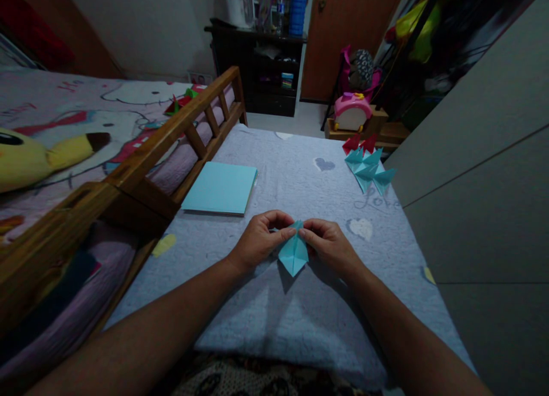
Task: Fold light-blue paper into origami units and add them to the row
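Observation:
Between my two hands is a light-blue sheet of origami paper (294,255), folded into a narrow kite shape with a crease down its middle and a point toward me. My left hand (265,237) pinches its far left edge between thumb and fingers. On the other side, my right hand (329,241) pinches the far right edge the same way, the thumbs nearly meeting. The paper's far tip shows only in part between the fingers. Left of it lies a flat stack of light-blue paper (221,188). Several folded blue paper pieces (368,168) stand at the far right, beside red ones (359,144).
A patterned pale-blue bed sheet (295,173) lies under everything. Along the left runs a wooden bed rail (171,138), with a yellow plush toy (38,158) beyond it. A pale cabinet (484,173) borders the right side. A dark shelf (257,70) stands past the far edge.

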A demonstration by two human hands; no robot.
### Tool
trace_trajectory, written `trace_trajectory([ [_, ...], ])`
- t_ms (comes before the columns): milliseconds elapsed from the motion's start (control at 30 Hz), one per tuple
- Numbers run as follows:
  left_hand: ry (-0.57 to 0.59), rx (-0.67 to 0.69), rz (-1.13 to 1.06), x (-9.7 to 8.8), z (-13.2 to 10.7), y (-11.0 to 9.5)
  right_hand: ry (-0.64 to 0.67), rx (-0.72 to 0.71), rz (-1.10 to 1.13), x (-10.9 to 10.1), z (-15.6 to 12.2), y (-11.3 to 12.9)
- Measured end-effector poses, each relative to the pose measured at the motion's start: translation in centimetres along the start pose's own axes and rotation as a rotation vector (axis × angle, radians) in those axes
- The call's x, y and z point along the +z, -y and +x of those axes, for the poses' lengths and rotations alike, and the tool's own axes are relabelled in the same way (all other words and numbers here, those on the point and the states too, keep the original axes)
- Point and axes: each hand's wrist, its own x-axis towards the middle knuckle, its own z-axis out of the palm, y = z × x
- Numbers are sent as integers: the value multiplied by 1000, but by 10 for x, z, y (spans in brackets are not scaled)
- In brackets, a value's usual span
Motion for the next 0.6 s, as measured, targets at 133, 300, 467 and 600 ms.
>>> trace_trajectory([
  [133,-12,-6,-32,2,1,1,9,-14,-19,-2,1,-2],
  [300,-8,-27,-75,4,2,2,8,-12,-33,-3,2,-4],
  [467,1,-6,-51,5,2,3,-7,-14,-2,-1,2,-3],
  [600,-8,23,-85,5,1,3,-24,-30,-4,0,3,-2],
])
